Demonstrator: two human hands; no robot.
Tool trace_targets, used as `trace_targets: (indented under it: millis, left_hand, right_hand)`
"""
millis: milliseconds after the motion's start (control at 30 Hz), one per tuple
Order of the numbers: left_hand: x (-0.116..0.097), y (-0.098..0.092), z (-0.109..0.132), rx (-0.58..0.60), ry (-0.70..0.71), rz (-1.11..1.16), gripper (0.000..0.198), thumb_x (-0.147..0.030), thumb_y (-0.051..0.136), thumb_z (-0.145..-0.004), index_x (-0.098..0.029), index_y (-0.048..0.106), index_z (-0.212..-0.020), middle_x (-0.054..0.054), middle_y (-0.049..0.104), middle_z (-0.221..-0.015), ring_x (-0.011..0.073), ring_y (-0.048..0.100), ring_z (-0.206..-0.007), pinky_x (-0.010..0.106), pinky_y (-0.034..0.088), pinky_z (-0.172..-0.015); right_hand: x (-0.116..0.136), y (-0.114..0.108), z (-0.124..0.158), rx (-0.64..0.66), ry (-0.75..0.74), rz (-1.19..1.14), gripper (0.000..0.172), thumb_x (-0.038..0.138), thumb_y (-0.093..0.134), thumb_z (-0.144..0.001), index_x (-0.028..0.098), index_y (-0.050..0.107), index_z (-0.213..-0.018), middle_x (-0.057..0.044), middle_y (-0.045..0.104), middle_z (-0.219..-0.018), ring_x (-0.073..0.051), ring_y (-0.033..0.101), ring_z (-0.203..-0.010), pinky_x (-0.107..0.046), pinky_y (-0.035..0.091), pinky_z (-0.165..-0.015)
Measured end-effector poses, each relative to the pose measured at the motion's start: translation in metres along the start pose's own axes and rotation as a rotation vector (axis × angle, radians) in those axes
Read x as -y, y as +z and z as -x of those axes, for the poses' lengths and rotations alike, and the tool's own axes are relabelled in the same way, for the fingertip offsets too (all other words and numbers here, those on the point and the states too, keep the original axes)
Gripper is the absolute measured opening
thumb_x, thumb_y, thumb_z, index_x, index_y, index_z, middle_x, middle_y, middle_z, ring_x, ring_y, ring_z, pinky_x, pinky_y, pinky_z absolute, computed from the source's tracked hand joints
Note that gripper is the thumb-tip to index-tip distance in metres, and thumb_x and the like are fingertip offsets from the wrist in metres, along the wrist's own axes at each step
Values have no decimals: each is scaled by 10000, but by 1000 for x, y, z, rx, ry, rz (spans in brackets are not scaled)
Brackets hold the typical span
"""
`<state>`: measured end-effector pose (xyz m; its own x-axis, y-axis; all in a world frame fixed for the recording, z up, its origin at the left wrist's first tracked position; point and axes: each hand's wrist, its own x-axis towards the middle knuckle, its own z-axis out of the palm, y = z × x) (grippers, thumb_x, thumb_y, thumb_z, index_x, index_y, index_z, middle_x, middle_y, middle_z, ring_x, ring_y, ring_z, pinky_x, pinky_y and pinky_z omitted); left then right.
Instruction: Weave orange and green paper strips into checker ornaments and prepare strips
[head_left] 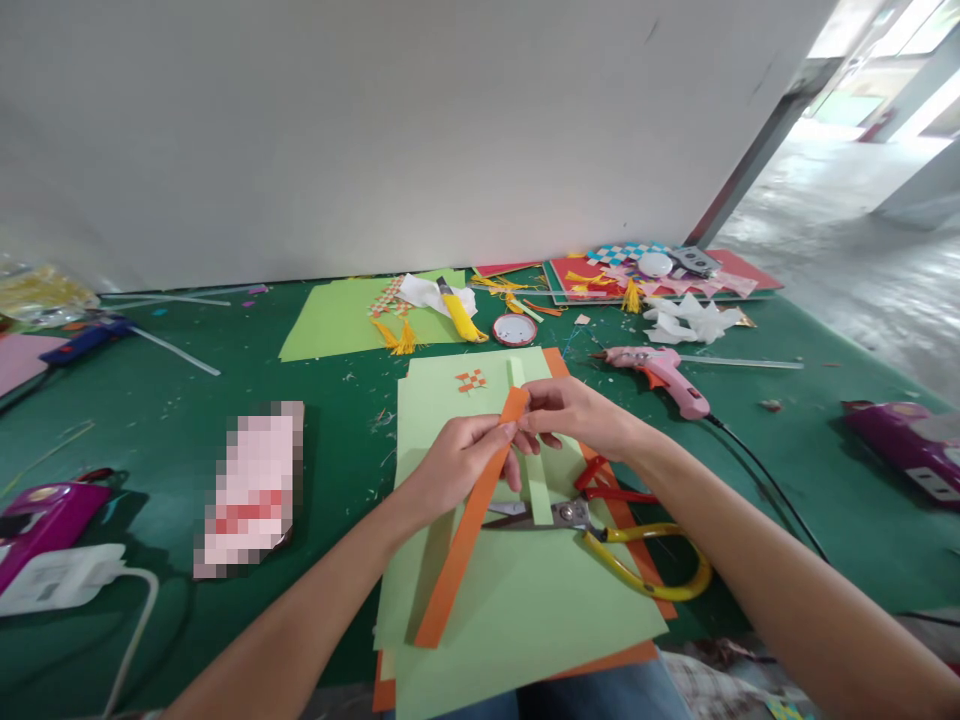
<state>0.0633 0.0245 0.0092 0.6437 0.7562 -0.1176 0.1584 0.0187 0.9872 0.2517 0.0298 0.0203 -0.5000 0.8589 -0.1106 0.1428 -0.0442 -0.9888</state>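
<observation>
My left hand (469,455) pinches an orange paper strip (465,545) near its upper end; the strip slants down toward me. My right hand (559,410) is closed at the top of the same strip, its fingertips touching those of my left hand. A pale green strip (538,485) passes behind my right fingers, and its lower end lies over the scissors. Beneath both hands are stacked light green sheets (517,625) with orange paper under them. Yellow-handled scissors (697,575) and a red-handled tool (619,494) rest on the stack. A small orange-and-green woven piece (471,380) lies above my left hand.
On the green table (337,430), a pink glue gun (664,375) with a cord lies right. A yellow cutter (460,312) and round lid (514,328) sit behind the sheets. Purple power strips (56,520) stand at both sides; a blurred pink object (251,490) lies left.
</observation>
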Motion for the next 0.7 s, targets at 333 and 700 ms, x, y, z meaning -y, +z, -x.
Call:
trace_targets:
  millis: [333, 700]
  left_hand:
    - [-2, 2, 0, 11, 10, -15, 339, -343, 405, -954, -164, 618, -762, 20, 656, -570, 181, 627, -699, 316, 439, -826]
    - [0, 2, 1, 38, -52, 9, 308, -348, 425, -943, -166, 608, -774, 8, 648, -565, 154, 610, -588, 279, 452, -685]
  right_hand:
    - [-1, 6, -1, -121, -7, 60, 83, 137, 493, -682, 177, 534, -623, 20, 569, -528, -99, 495, -519, -237, 344, -468]
    - [-2, -5, 1, -225, -14, 102, 41, 156, 520, -671, 177, 543, -644, 29, 541, -515, -96, 468, -491, -239, 307, -461]
